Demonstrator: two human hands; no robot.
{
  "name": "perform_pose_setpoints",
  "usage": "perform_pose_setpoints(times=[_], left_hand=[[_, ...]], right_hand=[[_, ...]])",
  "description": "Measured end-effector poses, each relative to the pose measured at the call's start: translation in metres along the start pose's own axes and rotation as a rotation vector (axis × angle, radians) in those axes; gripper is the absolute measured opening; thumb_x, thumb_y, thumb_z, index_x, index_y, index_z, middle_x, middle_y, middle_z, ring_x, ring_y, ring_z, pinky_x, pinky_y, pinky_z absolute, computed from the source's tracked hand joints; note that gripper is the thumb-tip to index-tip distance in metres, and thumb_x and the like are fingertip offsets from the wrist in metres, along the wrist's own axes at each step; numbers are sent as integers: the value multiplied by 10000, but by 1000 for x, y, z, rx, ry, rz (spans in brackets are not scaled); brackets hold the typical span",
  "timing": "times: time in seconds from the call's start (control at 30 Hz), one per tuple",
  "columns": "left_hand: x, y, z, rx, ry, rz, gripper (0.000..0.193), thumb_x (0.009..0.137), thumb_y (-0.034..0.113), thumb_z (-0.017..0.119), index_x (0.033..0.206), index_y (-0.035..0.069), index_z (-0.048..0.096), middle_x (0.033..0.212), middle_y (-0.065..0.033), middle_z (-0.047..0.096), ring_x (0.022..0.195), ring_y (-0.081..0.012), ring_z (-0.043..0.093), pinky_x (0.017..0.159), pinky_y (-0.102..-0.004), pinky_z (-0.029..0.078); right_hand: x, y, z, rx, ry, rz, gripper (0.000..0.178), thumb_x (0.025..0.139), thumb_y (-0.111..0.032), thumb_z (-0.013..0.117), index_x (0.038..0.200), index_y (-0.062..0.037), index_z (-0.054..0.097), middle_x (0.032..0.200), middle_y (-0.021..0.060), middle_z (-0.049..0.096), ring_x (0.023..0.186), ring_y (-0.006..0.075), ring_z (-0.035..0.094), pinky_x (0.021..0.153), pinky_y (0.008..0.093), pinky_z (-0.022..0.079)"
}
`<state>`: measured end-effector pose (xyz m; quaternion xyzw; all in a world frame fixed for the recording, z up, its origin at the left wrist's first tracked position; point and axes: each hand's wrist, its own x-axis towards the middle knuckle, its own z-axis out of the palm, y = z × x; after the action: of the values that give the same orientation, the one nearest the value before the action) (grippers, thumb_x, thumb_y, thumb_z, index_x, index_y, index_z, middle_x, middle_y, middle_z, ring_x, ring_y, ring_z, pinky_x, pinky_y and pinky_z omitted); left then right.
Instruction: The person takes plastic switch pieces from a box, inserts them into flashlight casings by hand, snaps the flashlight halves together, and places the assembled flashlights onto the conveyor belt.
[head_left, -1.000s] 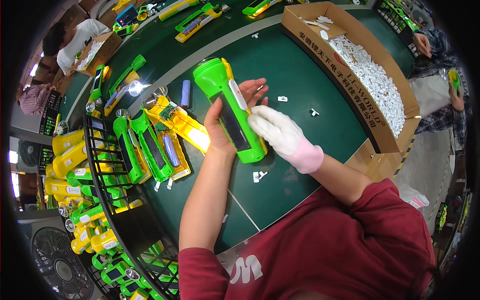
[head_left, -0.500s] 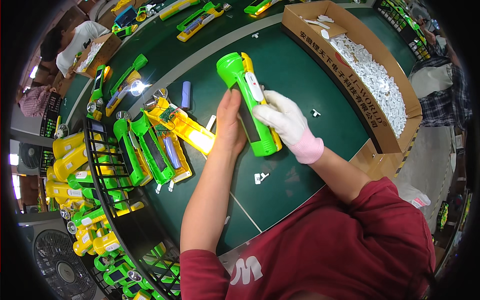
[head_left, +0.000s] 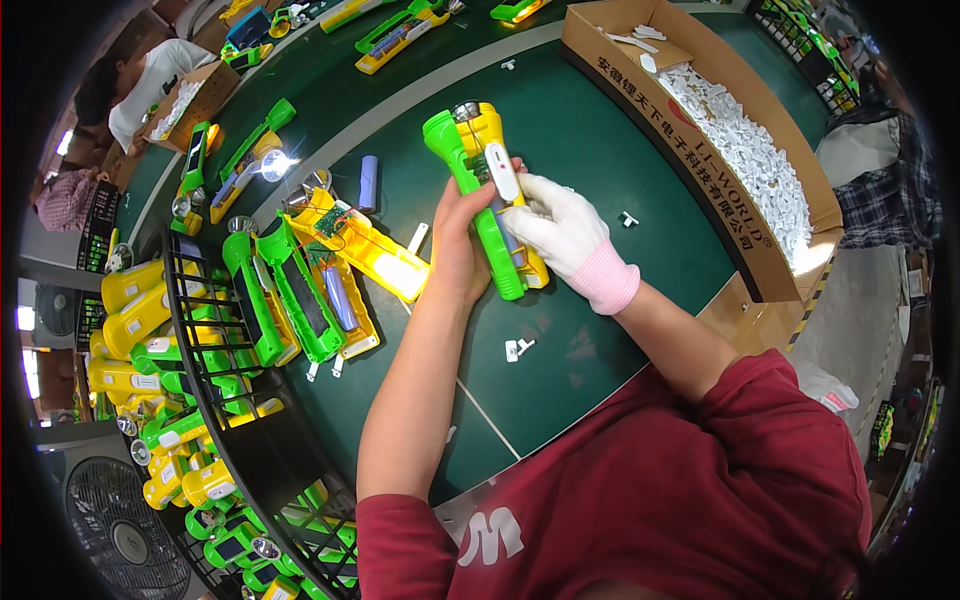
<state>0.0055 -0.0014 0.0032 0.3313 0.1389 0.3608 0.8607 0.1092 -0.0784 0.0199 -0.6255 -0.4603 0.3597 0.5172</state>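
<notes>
Above the middle of the green table, both hands grip a flashlight (head_left: 511,280). Its green and yellow casing halves stand apart lengthwise, and the reflector and part of the inside show between them. My bare left hand (head_left: 462,245) wraps the green half from the left, thumb across it. On the right, my right hand (head_left: 565,230), in a white glove with a pink cuff, closes on the yellow half below the white switch panel (head_left: 502,172). Just left of my hands lie an opened yellow casing (head_left: 375,255) with a wired circuit board (head_left: 328,226) and a loose purple battery cell (head_left: 368,183).
A cardboard box (head_left: 690,165) of small white parts stands at the right. Small white pieces (head_left: 516,348) lie near my right forearm. At the left, a black rack (head_left: 215,375) borders piled flashlights (head_left: 135,325). More opened flashlights (head_left: 405,38) lie beyond; a person (head_left: 150,85) works far left.
The flashlight has gone from closed to parted halves, exposing its reflector and inside. My left thumb now lies over the green half. Both hands stay at nearly the same place.
</notes>
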Motion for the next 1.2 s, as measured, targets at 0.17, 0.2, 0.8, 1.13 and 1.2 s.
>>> perform_pose_setpoints(times=[0.17, 0.2, 0.8, 1.13, 1.2], left_hand=[[0, -3, -3, 80, 56, 31, 444, 845, 159, 515, 1232, 1, 366, 1144, -156, 533, 1056, -247, 529, 921, -384, 438], [0, -4, -3, 79, 58, 32, 444, 845, 159, 515, 1232, 1, 366, 1144, -156, 533, 1056, -247, 529, 921, -384, 438], [6, -5, -6, 1, 141, 7, 427, 861, 224, 563, 1186, 35, 360, 1052, -107, 528, 990, -216, 529, 886, -373, 414], [2, -13, -1, 389, 348, 223, 588, 801, 123, 667, 1202, -13, 257, 1087, -196, 534, 981, -218, 559, 844, -330, 471], [6, -5, -6, 29, 169, 43, 494, 848, 205, 614, 1205, 45, 312, 1118, -170, 522, 1013, -252, 552, 879, -384, 473]], right_hand=[[-8, -31, 1, -459, -57, 79, 419, 857, -312, 458, 1145, -8, 483, 905, 216, 582, 778, 348, 588, 707, 403, 458], [-10, -27, 3, -460, -59, 78, 419, 857, -312, 458, 1145, -8, 483, 905, 216, 582, 778, 348, 588, 707, 403, 458], [3, -6, -19, -178, -189, 15, 632, 808, -267, 489, 1356, -65, 247, 1150, 237, 508, 996, 403, 538, 865, 393, 431], [-14, -39, -3, -782, -126, 118, 641, 829, -296, 470, 1387, -102, 221, 1191, 259, 472, 981, 417, 532, 858, 413, 414], [-12, -18, -9, -571, -192, -122, 670, 816, -314, 486, 1384, -112, 194, 1044, 252, 506, 898, 433, 545, 768, 446, 455]])
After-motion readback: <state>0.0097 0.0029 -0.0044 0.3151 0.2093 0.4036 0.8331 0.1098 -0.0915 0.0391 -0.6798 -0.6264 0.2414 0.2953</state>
